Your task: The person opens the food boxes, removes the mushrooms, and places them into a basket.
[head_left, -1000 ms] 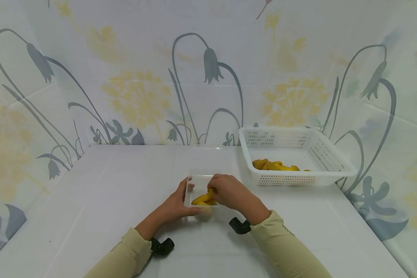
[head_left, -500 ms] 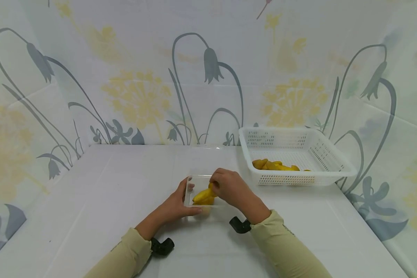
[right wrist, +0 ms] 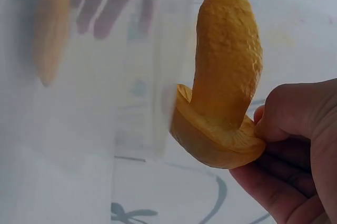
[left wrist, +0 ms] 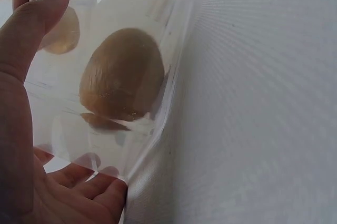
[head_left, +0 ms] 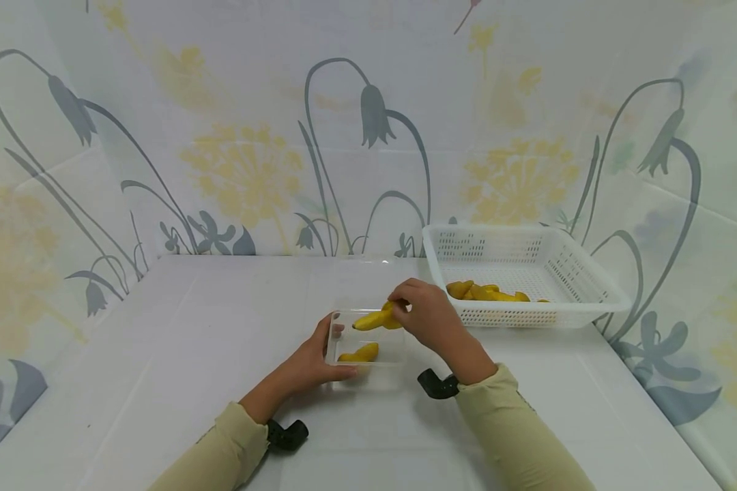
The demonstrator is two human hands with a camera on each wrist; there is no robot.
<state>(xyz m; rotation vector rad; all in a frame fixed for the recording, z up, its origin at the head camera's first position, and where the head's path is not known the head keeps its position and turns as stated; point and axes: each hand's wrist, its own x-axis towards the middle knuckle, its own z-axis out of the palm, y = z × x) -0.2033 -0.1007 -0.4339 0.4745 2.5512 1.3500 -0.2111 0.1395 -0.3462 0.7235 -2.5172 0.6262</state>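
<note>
My left hand (head_left: pixel 313 358) holds a clear plastic box (head_left: pixel 388 350) by its left side, the thumb along the near wall. In the box lies a yellow mushroom (head_left: pixel 362 353); through the clear wall, the left wrist view shows its rounded cap (left wrist: pixel 126 77). My right hand (head_left: pixel 428 315) pinches another yellow mushroom (head_left: pixel 372 320) by the edge of its cap, above the box at its right side. Seen from the right wrist, this mushroom (right wrist: pixel 227 56) has a thick stem pointing up and a curved cap, with the cloudy box wall (right wrist: pixel 142 103) beside it.
At the back right stands a white perforated basket (head_left: pixel 537 315) with several yellow mushrooms (head_left: pixel 482 293) near its front left. A flat clear plastic piece (head_left: pixel 368 260) lies near the table's back edge. Flower-printed cloth (head_left: pixel 368 170) hangs behind the white table (head_left: pixel 221 327).
My right hand has lifted the mushroom up and to the right, off the one lying in the box. My left hand keeps its hold on the box in the same place.
</note>
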